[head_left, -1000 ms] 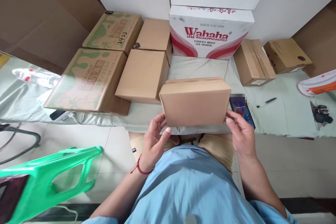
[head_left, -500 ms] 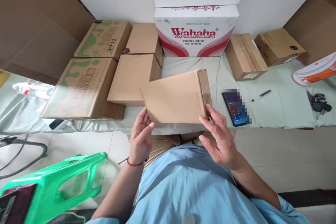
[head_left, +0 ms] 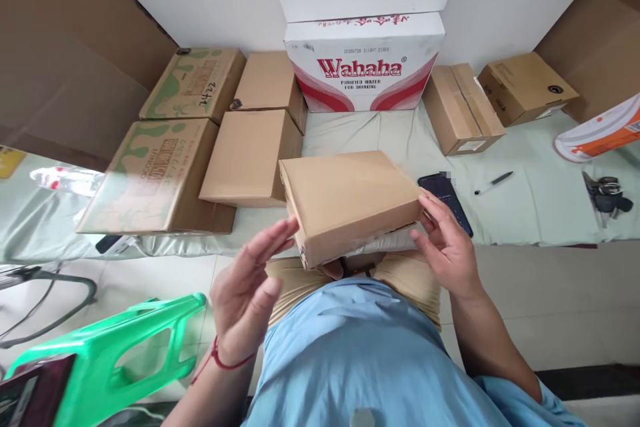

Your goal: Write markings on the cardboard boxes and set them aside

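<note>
A plain brown cardboard box (head_left: 350, 197) is tilted over the front edge of the table, its left front corner lower than the right. My right hand (head_left: 447, 247) grips its right end, fingers behind the corner and thumb in front. At the left end, my left hand (head_left: 247, 287) has its fingers stretched out and the thumb apart, fingertips against or very close to the box's side. Some tape or printing shows along the lower front edge. Whether the box's underside rests on the table is hidden.
Left of the box stand brown cartons (head_left: 245, 153) and coconut cartons (head_left: 150, 173). A Wahaha carton (head_left: 365, 70) is behind. Rightward lie a phone (head_left: 450, 203), pen (head_left: 494, 183), keys (head_left: 607, 197) and two small boxes (head_left: 463, 110). A green stool (head_left: 100, 340) stands lower left.
The box has been turned over and around between my hands, showing different faces. My left hand has loosened and drawn outward; my right hand has shifted to the right end's corner.
</note>
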Demonstrator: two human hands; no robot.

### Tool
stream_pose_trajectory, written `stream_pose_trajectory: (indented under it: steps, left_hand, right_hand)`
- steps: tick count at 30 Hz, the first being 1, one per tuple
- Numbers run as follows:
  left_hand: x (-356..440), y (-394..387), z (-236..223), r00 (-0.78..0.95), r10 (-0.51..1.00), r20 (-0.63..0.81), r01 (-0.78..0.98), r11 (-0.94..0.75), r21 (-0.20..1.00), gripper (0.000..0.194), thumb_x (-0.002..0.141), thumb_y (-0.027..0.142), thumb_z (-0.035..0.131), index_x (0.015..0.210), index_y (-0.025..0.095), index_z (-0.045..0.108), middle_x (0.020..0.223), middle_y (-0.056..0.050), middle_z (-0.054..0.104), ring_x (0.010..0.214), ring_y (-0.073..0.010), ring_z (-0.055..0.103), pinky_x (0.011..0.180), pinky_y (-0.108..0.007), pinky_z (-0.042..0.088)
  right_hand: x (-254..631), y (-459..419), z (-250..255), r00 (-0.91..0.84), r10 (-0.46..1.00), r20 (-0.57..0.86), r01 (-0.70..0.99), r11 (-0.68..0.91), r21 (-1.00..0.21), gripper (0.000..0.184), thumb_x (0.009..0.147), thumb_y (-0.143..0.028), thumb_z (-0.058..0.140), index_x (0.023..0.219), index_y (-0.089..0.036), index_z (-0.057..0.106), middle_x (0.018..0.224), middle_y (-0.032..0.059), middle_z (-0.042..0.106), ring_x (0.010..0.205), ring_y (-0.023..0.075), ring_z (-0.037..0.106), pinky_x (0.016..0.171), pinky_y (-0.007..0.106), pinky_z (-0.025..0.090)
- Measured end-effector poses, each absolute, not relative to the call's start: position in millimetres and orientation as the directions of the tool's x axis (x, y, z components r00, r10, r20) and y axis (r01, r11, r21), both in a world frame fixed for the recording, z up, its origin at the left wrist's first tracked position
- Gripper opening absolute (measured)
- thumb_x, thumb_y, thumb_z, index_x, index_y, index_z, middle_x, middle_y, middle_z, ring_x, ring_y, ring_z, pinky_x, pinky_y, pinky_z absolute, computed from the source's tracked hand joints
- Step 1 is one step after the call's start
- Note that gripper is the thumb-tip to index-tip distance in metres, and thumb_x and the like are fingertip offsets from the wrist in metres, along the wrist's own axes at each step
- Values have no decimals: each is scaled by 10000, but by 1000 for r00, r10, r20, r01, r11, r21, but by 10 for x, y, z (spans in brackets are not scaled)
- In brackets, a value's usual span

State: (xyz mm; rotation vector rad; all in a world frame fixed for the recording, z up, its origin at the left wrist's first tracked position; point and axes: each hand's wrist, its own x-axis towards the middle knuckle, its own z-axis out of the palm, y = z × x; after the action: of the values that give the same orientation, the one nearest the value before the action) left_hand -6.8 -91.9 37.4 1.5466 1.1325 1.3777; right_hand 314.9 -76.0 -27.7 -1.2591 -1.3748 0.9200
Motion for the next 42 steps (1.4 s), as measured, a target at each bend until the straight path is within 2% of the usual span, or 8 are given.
stream_pose_trajectory:
  steps: [6,18,23,27,30,32,36,42]
  left_hand:
    - [284,-914,557,447,725,524,487,-689,537,826,986,342,736,1732,186,418,1701,-173,532,1538,-367,587,1242,-521,564]
    - [568,-639,671,431,616,660,674,-706,219,659,1007,42,587,1629,259,560,1477,-50,756,1367,-259,720,1185,-457,557]
    - [727,-610,718,490,569,660,681,-723,118,462,1041,111,629,1475,249,705,1329,7,832,1118,-206,724,1217,-365,433]
    - [716,-580,615,451,576,682,675,-720,162,544,995,62,651,1454,345,720,1315,12,826,1285,-238,684,1236,-413,407]
    - [606,-617,452,386,519,763,688,-713,137,597,932,31,712,1401,397,758,1327,2,800,1289,-248,672,1165,-393,479]
    - [506,-676,336,323,475,819,709,-694,122,580,881,21,786,1348,364,792,1345,-20,791,1127,-234,696,1015,-360,555]
    - [379,-818,191,309,475,824,693,-706,146,595,847,4,835,1370,281,774,1385,-80,783,949,-203,733,802,-325,607]
    - [575,-765,152,385,515,766,572,-784,239,619,954,29,730,1541,203,638,1321,-149,819,860,-193,795,700,-293,603]
  right_hand:
    - [3148,-656,-549,126,991,38,102,25,-994,560,984,-445,779,1514,-337,633,1650,102,531,1540,283,568,1273,503,513]
    - [2767,-792,-778,131,971,-202,-122,-186,-975,494,866,-542,847,1248,-279,678,1234,80,833,1025,239,813,924,401,672]
    - [2903,-825,-640,-54,988,-147,278,-126,-952,282,1007,-562,675,1156,-340,762,1093,24,866,996,268,831,906,462,680]
    - [3533,-654,-381,134,989,-65,477,-122,-870,341,992,-609,662,1099,-324,816,1065,47,856,957,296,804,895,476,637]
    - [4146,-418,-289,350,935,64,633,-185,-752,335,1003,-510,634,1141,-263,815,1060,87,829,865,274,757,887,460,596]
    - [4515,-244,-314,348,920,181,851,-230,-472,347,985,-395,576,1150,-232,834,1116,125,807,885,275,724,885,444,577]
    - [4975,39,-434,267,962,-53,963,-264,63,551,961,-218,498,1450,-215,752,1220,172,766,770,243,664,686,373,494]
    - [5015,267,-367,167,963,-212,974,-128,186,416,1059,-269,516,1368,-251,793,1161,164,775,753,252,683,677,359,424]
